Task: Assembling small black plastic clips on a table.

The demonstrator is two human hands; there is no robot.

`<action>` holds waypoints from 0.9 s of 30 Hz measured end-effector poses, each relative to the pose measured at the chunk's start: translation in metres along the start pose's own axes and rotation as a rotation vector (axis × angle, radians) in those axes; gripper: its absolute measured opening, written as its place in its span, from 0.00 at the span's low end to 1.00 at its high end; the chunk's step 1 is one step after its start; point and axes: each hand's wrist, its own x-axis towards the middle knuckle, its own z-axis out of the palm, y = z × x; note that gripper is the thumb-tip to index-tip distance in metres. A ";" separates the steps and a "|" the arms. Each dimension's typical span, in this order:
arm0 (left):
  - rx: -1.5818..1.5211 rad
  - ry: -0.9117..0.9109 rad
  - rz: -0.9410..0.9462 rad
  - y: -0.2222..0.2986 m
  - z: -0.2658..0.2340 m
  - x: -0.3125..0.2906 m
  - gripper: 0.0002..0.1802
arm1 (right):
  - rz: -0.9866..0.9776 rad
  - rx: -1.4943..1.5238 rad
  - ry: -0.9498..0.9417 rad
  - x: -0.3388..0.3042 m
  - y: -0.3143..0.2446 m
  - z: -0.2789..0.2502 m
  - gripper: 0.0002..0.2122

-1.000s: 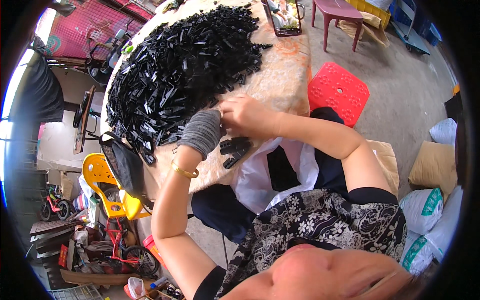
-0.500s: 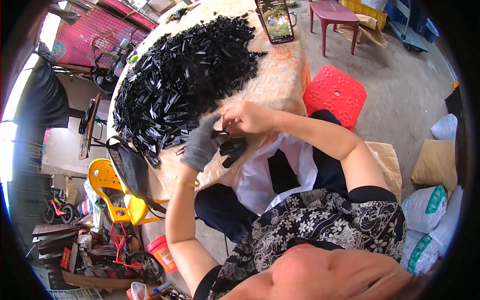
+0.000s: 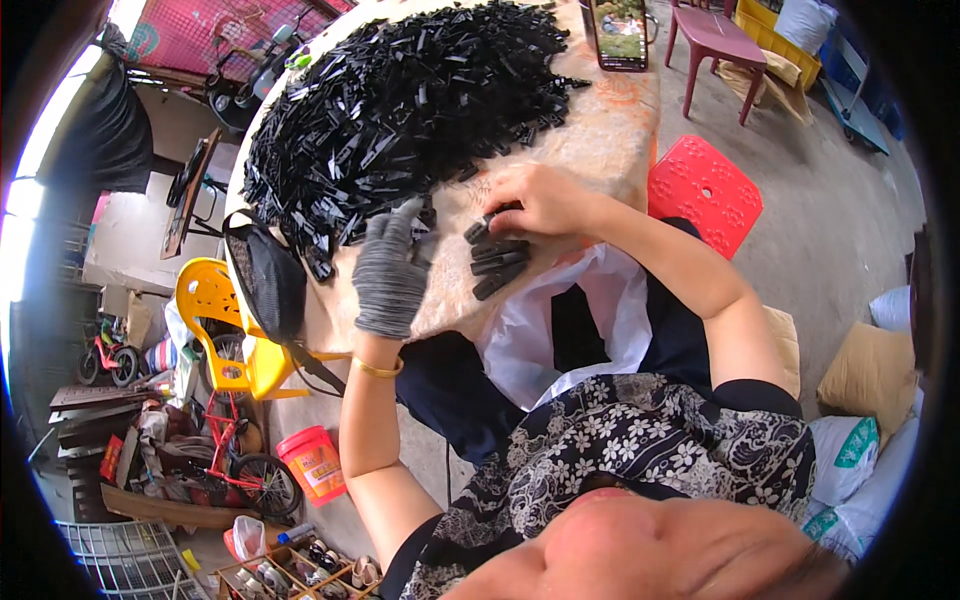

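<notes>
Just below the right hand (image 3: 535,203), at its fingertips, a small group of black plastic pieces (image 3: 500,268) lies on the cloth-covered tabletop (image 3: 625,135). The right thumb and fingers are drawn in at the nearest piece; whether they pinch it I cannot tell. Across a short gap, the gloved left hand (image 3: 390,285) has its fingers stretched out and parted from the thumb, their tips at the edge of the large black pile (image 3: 400,115), which spreads beyond both hands. Nearer the body than the right hand, a white plastic bag (image 3: 518,345) hangs open over the lap, dark inside; I cannot tell what it holds. To the left of the left hand, a black bag (image 3: 268,280) hangs against a yellow chair (image 3: 205,285). Farther down that side stand a red bucket (image 3: 312,468), its contents hidden, and a divided wooden box (image 3: 293,580) with shoes in it. Well beyond the right hand, a yellow crate (image 3: 790,62) holds a white sack (image 3: 805,22).

Half a second ago the hands nearly met above the small group; now they are apart, the right one over those pieces, the left one back at the pile.
</notes>
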 end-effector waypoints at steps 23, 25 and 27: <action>0.353 0.000 0.101 -0.036 0.010 -0.024 0.12 | -0.115 -0.471 0.059 0.030 0.017 0.015 0.05; 0.322 0.130 0.251 -0.036 0.011 -0.023 0.11 | -0.134 -0.397 0.039 0.029 0.016 0.015 0.06; 0.228 0.084 0.190 -0.028 0.013 -0.025 0.11 | -0.155 -0.281 0.018 0.027 0.016 0.014 0.06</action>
